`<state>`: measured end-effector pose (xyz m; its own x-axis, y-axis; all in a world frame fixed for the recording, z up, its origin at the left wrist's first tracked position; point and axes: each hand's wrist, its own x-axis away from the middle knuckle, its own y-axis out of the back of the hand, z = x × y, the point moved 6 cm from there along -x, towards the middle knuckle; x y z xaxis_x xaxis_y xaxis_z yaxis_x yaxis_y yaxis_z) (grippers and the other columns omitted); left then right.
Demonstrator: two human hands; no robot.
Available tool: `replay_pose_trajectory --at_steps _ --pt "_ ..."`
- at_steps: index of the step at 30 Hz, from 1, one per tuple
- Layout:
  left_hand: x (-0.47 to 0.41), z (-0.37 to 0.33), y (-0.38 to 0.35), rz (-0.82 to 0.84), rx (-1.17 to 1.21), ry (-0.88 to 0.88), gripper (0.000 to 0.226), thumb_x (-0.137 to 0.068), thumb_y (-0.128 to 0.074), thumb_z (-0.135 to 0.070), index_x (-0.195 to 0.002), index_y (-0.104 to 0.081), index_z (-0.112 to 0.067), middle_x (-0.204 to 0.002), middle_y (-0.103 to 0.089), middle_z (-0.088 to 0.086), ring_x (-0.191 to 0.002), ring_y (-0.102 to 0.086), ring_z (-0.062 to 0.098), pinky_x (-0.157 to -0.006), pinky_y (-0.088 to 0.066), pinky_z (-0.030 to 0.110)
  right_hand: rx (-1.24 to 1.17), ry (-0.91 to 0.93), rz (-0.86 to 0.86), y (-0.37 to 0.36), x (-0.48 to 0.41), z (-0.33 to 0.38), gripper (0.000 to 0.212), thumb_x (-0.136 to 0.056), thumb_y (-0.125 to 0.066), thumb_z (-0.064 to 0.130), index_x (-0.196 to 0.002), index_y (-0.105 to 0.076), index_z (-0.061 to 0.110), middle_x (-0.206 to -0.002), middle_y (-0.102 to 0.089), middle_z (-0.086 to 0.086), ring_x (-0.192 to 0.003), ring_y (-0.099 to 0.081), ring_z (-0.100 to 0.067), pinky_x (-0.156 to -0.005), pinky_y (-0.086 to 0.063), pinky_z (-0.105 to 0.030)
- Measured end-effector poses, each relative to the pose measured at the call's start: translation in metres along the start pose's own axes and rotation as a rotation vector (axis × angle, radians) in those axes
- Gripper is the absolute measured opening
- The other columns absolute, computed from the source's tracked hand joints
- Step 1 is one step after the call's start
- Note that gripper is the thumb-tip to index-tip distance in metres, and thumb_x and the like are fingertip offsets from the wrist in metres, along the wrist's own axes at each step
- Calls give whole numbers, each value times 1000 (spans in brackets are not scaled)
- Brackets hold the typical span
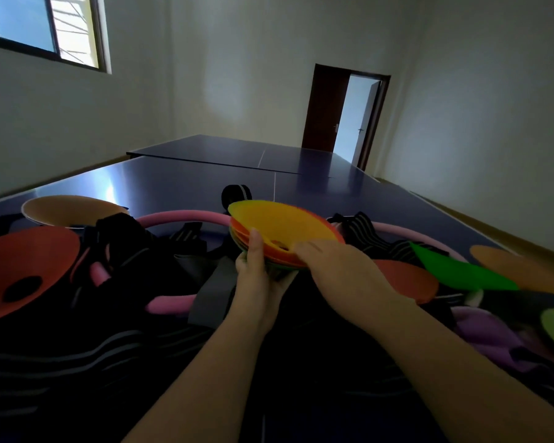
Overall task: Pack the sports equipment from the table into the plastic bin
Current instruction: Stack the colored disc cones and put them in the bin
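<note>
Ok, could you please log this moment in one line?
left hand: grips cone stack | right hand: holds cone stack | loose cones: on table | bin: unseen

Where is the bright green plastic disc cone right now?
In the head view, the green cone lies on the right side of the blue table, past the right hand, between a red disc cone and an orange disc cone.

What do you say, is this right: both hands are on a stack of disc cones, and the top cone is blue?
Not quite. The head view shows the top cone is yellow, not blue. The left hand and right hand are indeed on the stack.
</note>
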<state>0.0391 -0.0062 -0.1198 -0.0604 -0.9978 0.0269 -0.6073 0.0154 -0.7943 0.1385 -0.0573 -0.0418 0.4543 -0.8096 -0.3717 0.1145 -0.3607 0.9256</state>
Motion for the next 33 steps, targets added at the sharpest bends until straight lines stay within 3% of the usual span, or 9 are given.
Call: replay_pose_trajectory --at_steps 7,12,16,19,23,25,27,31,33 --pt "41 22 -42 213 -95 86 60 -81 -57 -52 -130 -57 -17 -117 -72 10 -113 -66 29 -94 -55 44 40 48 -52 35 53 -18 35 -98 -46 18 -126 -60 33 -113 -66 5 -74 -42 -13 -65 -30 -25" --pt "49 42 -79 256 -141 83 44 -98 -53 -38 -134 -54 -12 -126 -66 16 -112 -65 32 -85 -58 43 -473 -185 -80 66 85 -67 25 -104 -44 38 -115 -65 43 -117 -61 26 -107 -54 5 -86 -42 -15" --pt "51 72 -111 152 -140 91 60 -89 -67 -45 -141 -46 -22 -126 -62 10 -99 -66 28 -73 -60 41 -306 -530 -371 63 115 -154 26 -103 -44 21 -122 -60 27 -123 -62 3 -110 -57 -14 -92 -47 -36" --pt "55 96 -129 102 -151 33 53 -94 -63 -39 -140 -42 -26 -125 -61 6 -105 -64 25 -86 -58 52 -78 -794 -204 40 136 -197 46 -91 -54 20 -137 -47 21 -128 -58 -8 -116 -54 -30 -99 -43 -51" --pt "53 125 -126 109 -69 55 41 -96 -59 -35 -134 -49 -28 -130 -59 12 -114 -61 34 -92 -54 59 65 -816 -109 13 152 -212 22 -92 -49 33 -108 -63 39 -91 -65 11 -95 -60 -6 -115 -27 -55" --pt "51 132 -120 133 -52 78 52 -90 -62 -37 -138 -47 -26 -133 -58 13 -115 -61 33 -92 -55 56 -45 -811 -172 13 156 -208 24 -101 -41 25 -101 -65 22 -72 -57 9 -61 -59 11 -83 -49 -9" --pt "45 132 -116 187 -76 83 68 -80 -65 -40 -141 -45 -22 -136 -57 14 -115 -61 31 -89 -57 52 -103 -830 -246 17 162 -208 28 -104 -38 18 -102 -64 7 -68 -54 4 -48 -55 11 -47 -36 -2" --pt "43 121 -116 257 -38 29 66 -82 -61 -40 -143 -46 -21 -134 -60 13 -122 -58 37 -93 -53 57 -220 -821 -661 34 177 -219 23 -100 -50 8 -110 -70 3 -95 -71 -16 -83 -63 -27 -78 -45 -34" --pt "44 121 -114 258 2 44 60 -82 -60 -41 -138 -53 -19 -131 -63 13 -121 -59 36 -97 -50 57 -299 -786 -808 43 185 -213 23 -99 -55 10 -116 -71 6 -106 -73 -11 -92 -63 -24 -79 -42 -25"
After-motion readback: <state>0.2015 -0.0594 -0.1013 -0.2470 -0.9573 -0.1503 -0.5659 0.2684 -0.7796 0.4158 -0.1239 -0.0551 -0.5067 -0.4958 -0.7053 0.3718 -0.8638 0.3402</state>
